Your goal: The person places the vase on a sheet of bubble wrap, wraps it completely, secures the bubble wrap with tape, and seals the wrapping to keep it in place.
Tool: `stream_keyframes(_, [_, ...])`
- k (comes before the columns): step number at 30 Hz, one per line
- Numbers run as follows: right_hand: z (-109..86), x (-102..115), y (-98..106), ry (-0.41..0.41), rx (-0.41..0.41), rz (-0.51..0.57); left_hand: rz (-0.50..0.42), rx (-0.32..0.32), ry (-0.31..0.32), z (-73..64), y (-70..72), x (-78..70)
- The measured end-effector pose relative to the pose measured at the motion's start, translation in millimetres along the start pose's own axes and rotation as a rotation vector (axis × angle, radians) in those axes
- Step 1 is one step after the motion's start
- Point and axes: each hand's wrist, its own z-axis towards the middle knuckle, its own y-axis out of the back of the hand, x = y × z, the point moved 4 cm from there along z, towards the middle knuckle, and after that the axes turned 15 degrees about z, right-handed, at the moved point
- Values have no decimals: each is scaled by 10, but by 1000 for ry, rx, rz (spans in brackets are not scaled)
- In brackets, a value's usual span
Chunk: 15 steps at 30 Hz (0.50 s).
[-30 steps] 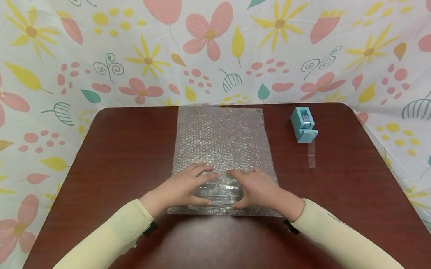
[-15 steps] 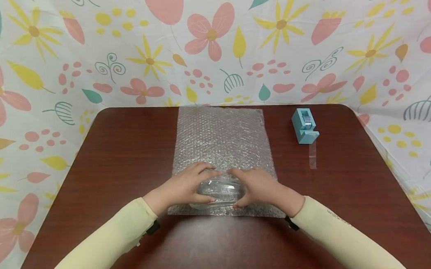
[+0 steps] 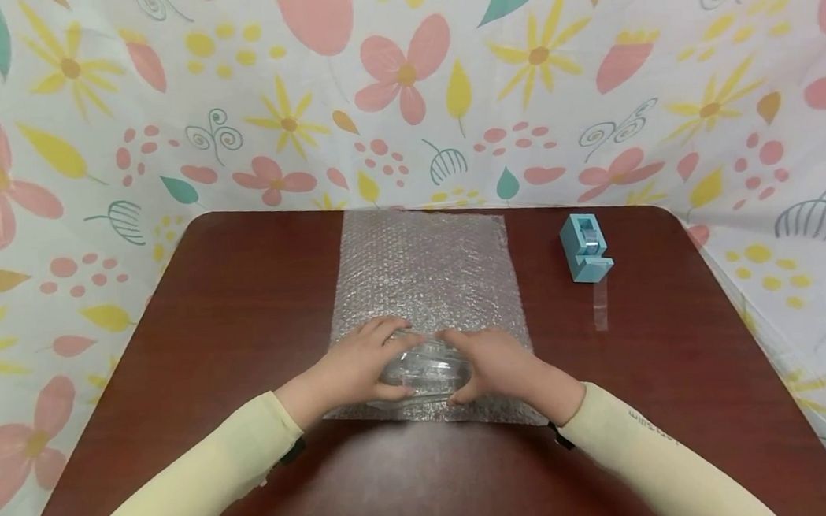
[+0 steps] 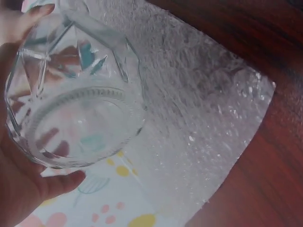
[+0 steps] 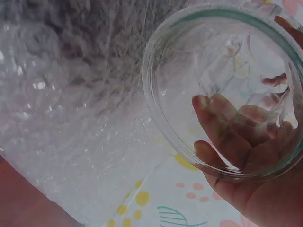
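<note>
A clear glass vessel (image 3: 432, 370) lies on its side across the near end of a sheet of bubble wrap (image 3: 428, 265). My left hand (image 3: 358, 365) grips its base end, thumb on the near side and fingers over the far side. At the other end, my right hand (image 3: 499, 363) holds it around the mouth. In the left wrist view, the round base (image 4: 80, 125) and faceted walls show beside the left hand (image 4: 21, 189). The right wrist view looks at the thick round rim (image 5: 150, 90), with right-hand fingers (image 5: 222, 127) seen through the glass.
A light blue tape dispenser (image 3: 585, 249) stands on the right of the dark brown table (image 3: 259, 291). From its front a strip of clear tape (image 3: 601, 310) hangs down onto the tabletop. A flower-patterned cloth (image 3: 405, 132) rises behind the table and along its sides.
Both hands keep their hold on the glass vessel at nearly the same place. The reflections on the glass differ a little, and the head view has shifted slightly.
</note>
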Motion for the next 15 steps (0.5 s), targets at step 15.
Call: stream_keyframes(15, [57,-68,21,4,9,49,259,-225,38,-65,-110,-155])
